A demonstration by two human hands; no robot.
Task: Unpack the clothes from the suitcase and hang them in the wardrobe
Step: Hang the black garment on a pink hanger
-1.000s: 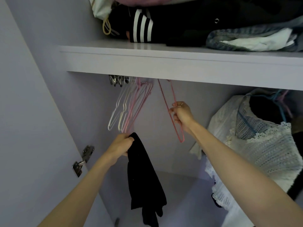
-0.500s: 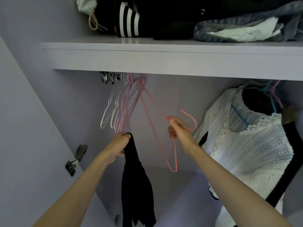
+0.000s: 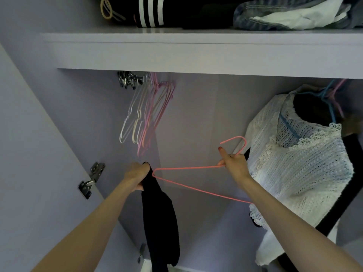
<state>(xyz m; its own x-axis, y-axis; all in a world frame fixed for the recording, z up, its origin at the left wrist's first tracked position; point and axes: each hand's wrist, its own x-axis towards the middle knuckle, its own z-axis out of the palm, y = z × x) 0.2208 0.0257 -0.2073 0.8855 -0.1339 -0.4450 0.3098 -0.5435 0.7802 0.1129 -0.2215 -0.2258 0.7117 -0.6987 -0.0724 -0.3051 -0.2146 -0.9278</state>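
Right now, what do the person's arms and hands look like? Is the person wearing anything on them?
Both arms are bare right up to the bottom edge of the picture, with no sleeves, watch or bracelet in view. The right hand has red-painted fingernails and a thin ring on one finger. The left hand shows no ring or other jewellery from this side, and its nails are turned away, so I cannot tell whether they are painted.
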